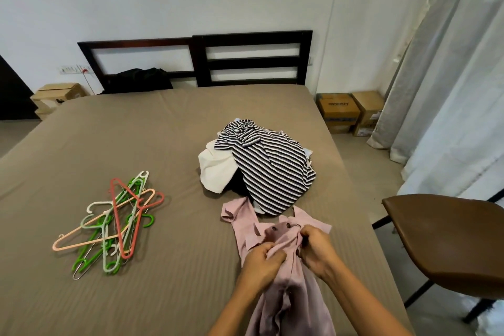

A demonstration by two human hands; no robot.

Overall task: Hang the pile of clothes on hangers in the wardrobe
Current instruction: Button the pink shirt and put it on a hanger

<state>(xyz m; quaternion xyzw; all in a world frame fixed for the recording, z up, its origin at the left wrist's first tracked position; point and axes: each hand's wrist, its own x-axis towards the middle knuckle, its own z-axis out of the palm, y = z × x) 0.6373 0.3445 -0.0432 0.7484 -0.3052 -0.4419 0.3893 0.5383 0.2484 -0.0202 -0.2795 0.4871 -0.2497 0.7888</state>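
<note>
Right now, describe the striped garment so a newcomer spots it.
On the brown bed, right of centre, lies a clothes pile. The striped garment tops it, beyond the pink shirt. Only it has black-and-white stripes; the neighbouring piece is plain white.

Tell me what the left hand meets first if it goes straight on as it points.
Past the pink shirt it grips, the left hand would probably meet the striped top first, though depth is unclear.
</note>
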